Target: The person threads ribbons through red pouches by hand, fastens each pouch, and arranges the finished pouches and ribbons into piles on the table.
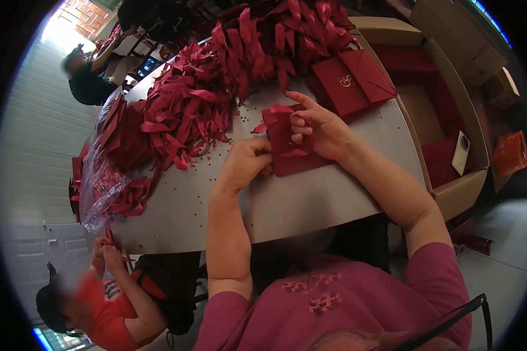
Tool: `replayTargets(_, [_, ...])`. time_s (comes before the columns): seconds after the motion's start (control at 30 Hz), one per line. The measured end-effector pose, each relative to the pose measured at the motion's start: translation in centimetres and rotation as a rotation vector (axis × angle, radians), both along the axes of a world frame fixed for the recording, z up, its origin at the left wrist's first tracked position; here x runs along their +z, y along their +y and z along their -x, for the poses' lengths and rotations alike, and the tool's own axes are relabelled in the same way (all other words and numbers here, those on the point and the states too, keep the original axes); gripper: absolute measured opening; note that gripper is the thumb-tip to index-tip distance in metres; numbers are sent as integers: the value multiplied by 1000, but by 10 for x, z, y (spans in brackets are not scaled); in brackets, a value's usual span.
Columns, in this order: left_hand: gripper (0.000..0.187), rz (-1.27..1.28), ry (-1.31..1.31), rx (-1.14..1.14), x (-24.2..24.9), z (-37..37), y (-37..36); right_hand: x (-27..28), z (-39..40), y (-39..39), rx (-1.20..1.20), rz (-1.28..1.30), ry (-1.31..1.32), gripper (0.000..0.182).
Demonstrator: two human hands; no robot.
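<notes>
A dark red paper bag (304,165) lies on the table in front of me. My left hand (244,164) is closed at its left edge, with thumb and fingertips pinching the paper there. Over the bag, my right hand (323,127) has its fingers curled round a red ribbon (282,109), the index finger stretched out. The ribbon's loop hangs down across the bag's face. Whether its ends pass through the bag cannot be made out. Just beyond my right hand rests a stack of red bags (351,82) with a gold emblem.
Heaps of red ribbon (184,105) cover the table's far side, with small red dots scattered over the tabletop (175,202). Clear plastic (99,187) wraps bags at left. An open carton (480,123) at right holds a phone (461,153). A person in orange-red (108,313) works at lower left.
</notes>
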State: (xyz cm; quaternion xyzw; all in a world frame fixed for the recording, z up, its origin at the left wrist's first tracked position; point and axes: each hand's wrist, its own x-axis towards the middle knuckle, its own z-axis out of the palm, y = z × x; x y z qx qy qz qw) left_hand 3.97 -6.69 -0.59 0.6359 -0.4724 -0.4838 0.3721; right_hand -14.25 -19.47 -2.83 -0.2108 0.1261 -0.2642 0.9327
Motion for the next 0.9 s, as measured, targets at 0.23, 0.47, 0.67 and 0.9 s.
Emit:
replayTargets(0.23, [7,-36,-158,13,-2,-10,-1,-15,-3,-15,31,-89,-24,49])
replayTargets(0.47, [7,-60,-365,128,4,-52,6,-12,-8,-7,-22,-19,14,53])
replayTargets(0.67, [8,339,-428,38,-10,-65,-29,-16,-12,-3,-53,66,81,55])
replayTargets(0.9, [10,494,-709,2,-20,-42,-31,-22,-12,-5,-71,26,23,52])
